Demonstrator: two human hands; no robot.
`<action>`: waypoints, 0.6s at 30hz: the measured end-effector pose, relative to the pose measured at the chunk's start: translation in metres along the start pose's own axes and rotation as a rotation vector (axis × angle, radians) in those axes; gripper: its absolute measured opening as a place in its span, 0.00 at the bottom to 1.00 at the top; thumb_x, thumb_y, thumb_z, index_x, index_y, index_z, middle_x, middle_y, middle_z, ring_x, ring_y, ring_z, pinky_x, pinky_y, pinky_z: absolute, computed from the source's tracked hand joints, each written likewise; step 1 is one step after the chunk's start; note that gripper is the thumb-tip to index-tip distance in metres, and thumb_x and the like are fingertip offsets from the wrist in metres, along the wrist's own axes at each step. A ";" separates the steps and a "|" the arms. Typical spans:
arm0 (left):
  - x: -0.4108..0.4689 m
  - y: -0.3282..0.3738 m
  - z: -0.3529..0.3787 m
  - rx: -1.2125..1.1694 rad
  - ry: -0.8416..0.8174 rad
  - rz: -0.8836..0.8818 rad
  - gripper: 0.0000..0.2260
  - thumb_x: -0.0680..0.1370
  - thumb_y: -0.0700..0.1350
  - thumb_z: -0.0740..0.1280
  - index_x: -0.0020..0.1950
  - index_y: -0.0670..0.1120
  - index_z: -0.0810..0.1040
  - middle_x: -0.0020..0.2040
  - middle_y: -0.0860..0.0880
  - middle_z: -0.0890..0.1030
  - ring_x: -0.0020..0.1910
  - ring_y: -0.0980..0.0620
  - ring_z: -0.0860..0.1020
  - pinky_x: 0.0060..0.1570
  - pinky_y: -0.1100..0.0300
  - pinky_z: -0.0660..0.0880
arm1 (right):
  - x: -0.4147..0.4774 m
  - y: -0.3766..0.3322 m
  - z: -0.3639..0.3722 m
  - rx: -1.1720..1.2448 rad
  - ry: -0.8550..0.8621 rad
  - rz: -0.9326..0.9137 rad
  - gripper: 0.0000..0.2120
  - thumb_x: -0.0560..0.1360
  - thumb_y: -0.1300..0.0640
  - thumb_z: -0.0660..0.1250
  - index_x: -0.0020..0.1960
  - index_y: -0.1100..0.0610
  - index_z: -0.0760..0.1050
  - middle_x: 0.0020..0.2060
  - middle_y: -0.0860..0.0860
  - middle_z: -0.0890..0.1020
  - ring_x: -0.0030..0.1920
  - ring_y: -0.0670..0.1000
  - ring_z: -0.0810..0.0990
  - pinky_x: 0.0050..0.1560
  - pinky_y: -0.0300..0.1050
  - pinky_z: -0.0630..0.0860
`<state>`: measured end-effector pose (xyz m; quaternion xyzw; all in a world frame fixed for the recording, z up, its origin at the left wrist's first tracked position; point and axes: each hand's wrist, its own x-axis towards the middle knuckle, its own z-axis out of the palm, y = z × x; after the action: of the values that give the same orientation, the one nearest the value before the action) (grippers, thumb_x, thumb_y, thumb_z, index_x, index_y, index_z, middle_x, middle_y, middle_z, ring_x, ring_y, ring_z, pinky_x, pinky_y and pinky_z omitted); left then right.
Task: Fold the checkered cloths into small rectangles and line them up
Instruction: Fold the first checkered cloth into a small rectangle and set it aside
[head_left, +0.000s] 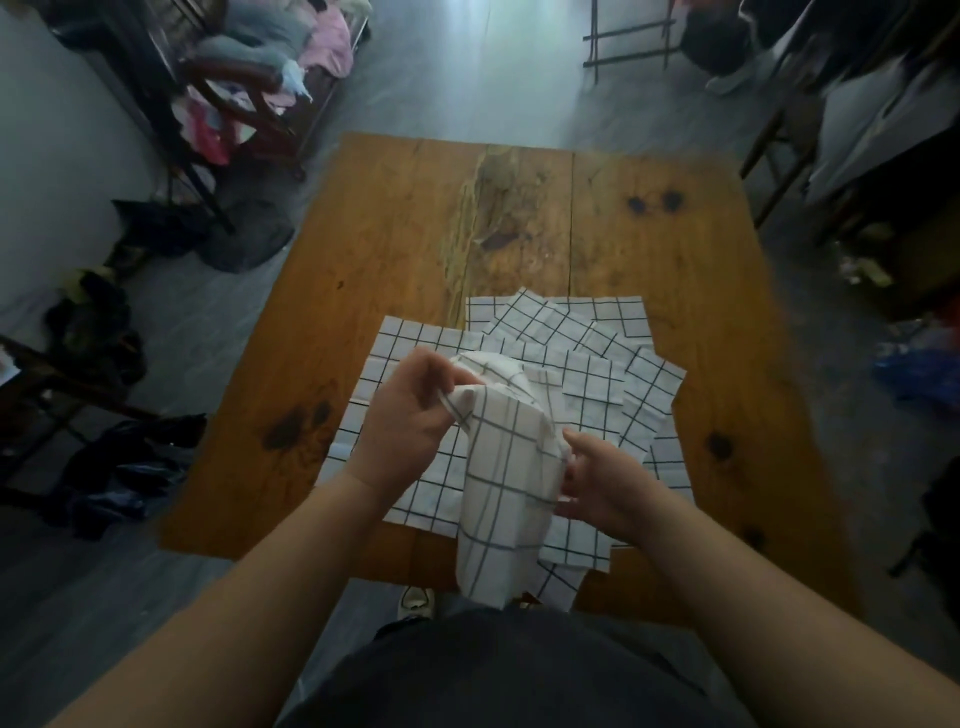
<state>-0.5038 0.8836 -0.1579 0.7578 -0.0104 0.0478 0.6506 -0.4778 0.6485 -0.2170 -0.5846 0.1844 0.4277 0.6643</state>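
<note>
While it hangs in the air above the near half of the table, the held checkered cloth (501, 483) droops in a loose, rumpled tube, white with thin dark grid lines, its lower end dangling past the table's near edge toward the person's dark shirt (519, 670). The left hand (410, 410) has its fingers curled closed around the cloth's upper corner, pinching a bunched fold between thumb and fingers. The right hand (602, 488) grips the cloth's right edge lower down, fingertips pressed together on the fabric, with the palm turned inward.

Beneath both hands lies a scattered pile of checkered cloths (582, 338), all the same white grid pattern, spread flat and overlapping at different angles across the near centre of the table. None of them is folded into a small rectangle; their corners fan out toward the far right and the left.

They rest on a wooden table (415, 218), orange-brown, with dark knots and a pale worn streak running down its middle. The far half of it is bare wood.

Around the table is a grey floor (467, 67). To the far left stands a rack heaped with clothes (291, 47), and dark garments lie on the floor at the left. A shoe (415, 603) shows under the table's near edge
</note>
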 end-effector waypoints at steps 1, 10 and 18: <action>0.000 0.001 0.006 0.017 0.000 -0.006 0.10 0.76 0.42 0.71 0.47 0.38 0.73 0.46 0.45 0.83 0.47 0.47 0.83 0.48 0.52 0.82 | -0.003 -0.003 -0.006 0.039 0.001 -0.044 0.23 0.81 0.49 0.60 0.71 0.62 0.70 0.63 0.64 0.80 0.61 0.63 0.79 0.65 0.63 0.72; 0.001 -0.001 0.018 0.278 0.004 -0.075 0.04 0.78 0.42 0.69 0.49 0.51 0.80 0.47 0.57 0.83 0.51 0.56 0.82 0.55 0.50 0.80 | -0.026 -0.042 -0.053 0.111 0.015 -0.281 0.24 0.77 0.60 0.69 0.71 0.54 0.69 0.64 0.64 0.76 0.60 0.68 0.79 0.58 0.68 0.78; 0.012 0.016 0.014 0.216 -0.017 -0.081 0.07 0.77 0.39 0.70 0.48 0.51 0.84 0.51 0.51 0.83 0.52 0.51 0.82 0.53 0.54 0.81 | -0.050 -0.069 -0.073 0.167 0.125 -0.460 0.25 0.79 0.62 0.67 0.73 0.50 0.68 0.63 0.60 0.74 0.59 0.62 0.80 0.58 0.61 0.80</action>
<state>-0.4919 0.8681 -0.1432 0.8237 0.0200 0.0161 0.5664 -0.4340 0.5662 -0.1552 -0.5794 0.1220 0.2115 0.7776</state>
